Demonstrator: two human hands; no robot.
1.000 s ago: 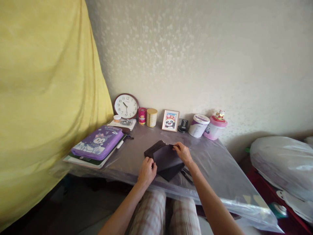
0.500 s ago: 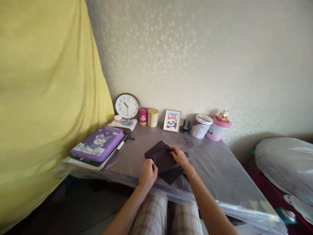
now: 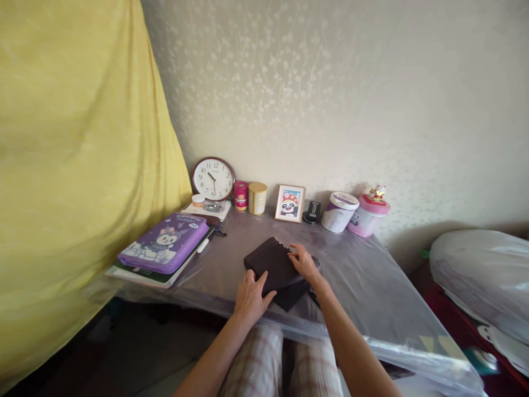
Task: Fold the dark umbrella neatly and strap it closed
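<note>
A black folded cloth lies near the front of the table, with a thin light-patterned trim along its upper right edge. A loose flap of it sticks out toward me at the bottom. My left hand rests on its near left edge, thumb and fingers spread, open. At the trimmed edge, my right hand has its curled fingertips on the fabric, closed on it as far as I can see. Part of a small dark object shows behind my right hand; its kind is hidden.
On the left lie a purple zip case and books. Along the wall stand a clock, a red tin, a yellow can, a framed panda picture, a black stapler-like item, a white tub and a pink-lidded tub.
My left hand has gone from a pinch at the cloth's near left edge to spread fingers lying on it. My right index finger has lifted slightly. The cloth looks flatter.
</note>
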